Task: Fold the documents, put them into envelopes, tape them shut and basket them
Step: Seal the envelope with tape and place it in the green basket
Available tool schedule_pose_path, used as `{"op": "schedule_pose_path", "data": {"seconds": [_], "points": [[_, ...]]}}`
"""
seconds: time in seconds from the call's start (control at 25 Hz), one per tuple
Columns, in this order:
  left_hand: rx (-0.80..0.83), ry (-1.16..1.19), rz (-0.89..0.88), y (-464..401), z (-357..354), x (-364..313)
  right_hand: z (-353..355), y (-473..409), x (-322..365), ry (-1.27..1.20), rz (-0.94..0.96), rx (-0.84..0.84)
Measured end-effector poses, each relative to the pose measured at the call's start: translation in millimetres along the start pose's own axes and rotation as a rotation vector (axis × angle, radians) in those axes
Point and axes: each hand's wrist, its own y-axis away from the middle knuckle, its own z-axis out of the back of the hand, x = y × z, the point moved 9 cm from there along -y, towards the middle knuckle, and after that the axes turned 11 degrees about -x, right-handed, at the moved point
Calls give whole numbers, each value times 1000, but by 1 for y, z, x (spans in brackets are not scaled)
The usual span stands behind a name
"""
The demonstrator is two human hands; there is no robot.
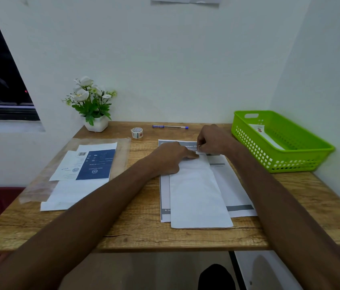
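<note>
— Inspector: What is lying nearest the viewer, short of the grip?

— Assistant: A white envelope (pixel 198 195) is lying lengthwise on the wooden surface (pixel 135 231), resting on printed documents (pixel 234 185) that are showing along both its sides.

— Inspector: And at the grip itself?

— Assistant: The left hand (pixel 168 158) is pressing down on the envelope's far end, forefinger stretched out toward the flap, grasping nothing. The right hand (pixel 212 140) is meeting it there, fingertips pinching a small white piece at the flap edge; whether that is tape or the flap itself, I cannot tell.

— Inspector: To the left of the grip?

— Assistant: A stack of papers (pixel 75 193) is sitting on a clear plastic sleeve (pixel 121 151), with a blue-printed sheet (pixel 96 164) on top.

— Inspector: Beyond the grip?

— Assistant: A tape roll (pixel 137 132) is standing just past the left hand, a blue pen (pixel 170 127) is lying behind it, and a potted white flower (pixel 90 105) is standing at the far left corner.

— Inspector: To the right?

— Assistant: A green basket (pixel 303 162) is sitting against the wall, holding one white envelope (pixel 267 136).
</note>
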Motion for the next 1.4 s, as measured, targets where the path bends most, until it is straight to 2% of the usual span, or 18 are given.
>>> {"op": "schedule_pose_path", "data": {"seconds": [0.52,0.64,0.76,1.04,1.2,1.4], "points": [[16,-1,2,1,0,1,-2,1,-4,11,-12,34],[22,3,17,0,-4,3,-6,2,-5,-4,18,120],[26,-3,42,-1,-7,7,-4,4,-7,-69,28,172],[-53,24,147,0,-7,16,5,5,-19,-273,-51,100],[-44,-26,90,-1,-4,2,4,7,-22,-343,-59,95],[-9,-76,56,-1,-5,-2,-4,13,-18,-392,-5,287]]}}
